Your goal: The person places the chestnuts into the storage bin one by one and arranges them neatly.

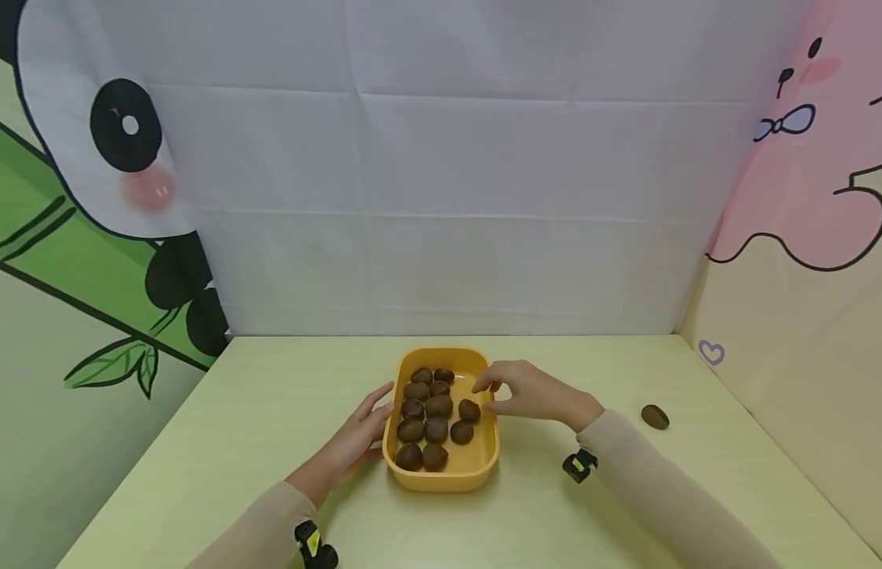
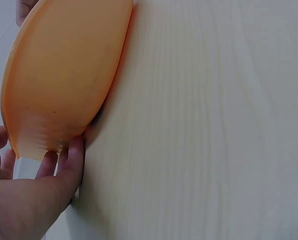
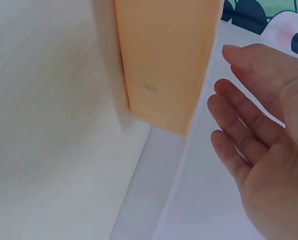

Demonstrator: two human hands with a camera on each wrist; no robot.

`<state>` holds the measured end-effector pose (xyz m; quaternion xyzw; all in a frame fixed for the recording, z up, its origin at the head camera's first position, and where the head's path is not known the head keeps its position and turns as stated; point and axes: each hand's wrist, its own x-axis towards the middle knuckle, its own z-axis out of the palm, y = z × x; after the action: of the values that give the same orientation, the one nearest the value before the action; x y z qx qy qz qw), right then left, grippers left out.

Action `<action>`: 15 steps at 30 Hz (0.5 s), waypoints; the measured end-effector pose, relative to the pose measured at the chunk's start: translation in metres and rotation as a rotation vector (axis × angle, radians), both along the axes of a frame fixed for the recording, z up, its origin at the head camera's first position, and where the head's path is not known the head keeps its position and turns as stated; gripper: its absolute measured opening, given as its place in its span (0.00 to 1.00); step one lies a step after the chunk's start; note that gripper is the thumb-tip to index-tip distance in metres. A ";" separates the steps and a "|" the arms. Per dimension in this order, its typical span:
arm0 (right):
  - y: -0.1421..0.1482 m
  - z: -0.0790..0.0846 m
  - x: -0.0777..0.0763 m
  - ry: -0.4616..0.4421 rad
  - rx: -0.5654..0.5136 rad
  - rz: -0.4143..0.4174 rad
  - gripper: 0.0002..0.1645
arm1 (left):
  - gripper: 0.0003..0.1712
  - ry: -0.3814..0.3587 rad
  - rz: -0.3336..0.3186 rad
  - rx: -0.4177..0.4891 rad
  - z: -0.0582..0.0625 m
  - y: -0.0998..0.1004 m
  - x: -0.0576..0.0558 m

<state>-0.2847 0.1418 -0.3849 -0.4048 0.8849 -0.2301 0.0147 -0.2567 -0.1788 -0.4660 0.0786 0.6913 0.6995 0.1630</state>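
A yellow rectangular tray (image 1: 476,468) stands on the table, with several brown chestnuts (image 1: 439,406) lying mostly in its left and middle parts. Against the tray's left side rests my left hand (image 1: 356,438); in the left wrist view its extended fingertips (image 2: 75,150) touch the tray's outer wall (image 2: 64,70). My right hand (image 1: 529,391) is over the right rim, thumb and fingers spread apart and slightly bent. Nothing shows between those fingers in the right wrist view, where the hand (image 3: 268,125) appears beside the tray wall (image 3: 163,65).
One more chestnut (image 1: 655,416) lies alone on the pale wood table (image 1: 270,411), to the right beyond my right wrist. A white creased sheet (image 1: 441,197) closes off the back. Side walls with cartoon drawings flank the table, a panda (image 1: 78,142) on the left.
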 end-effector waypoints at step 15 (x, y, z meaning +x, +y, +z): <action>0.103 -0.003 0.007 -0.007 0.042 -0.211 0.13 | 0.34 -0.003 0.005 -0.011 0.001 0.001 0.000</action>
<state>-0.2774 0.2451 -0.3882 -0.3081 0.9271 -0.2133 0.0019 -0.2565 -0.1774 -0.4651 0.0750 0.6950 0.6964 0.1626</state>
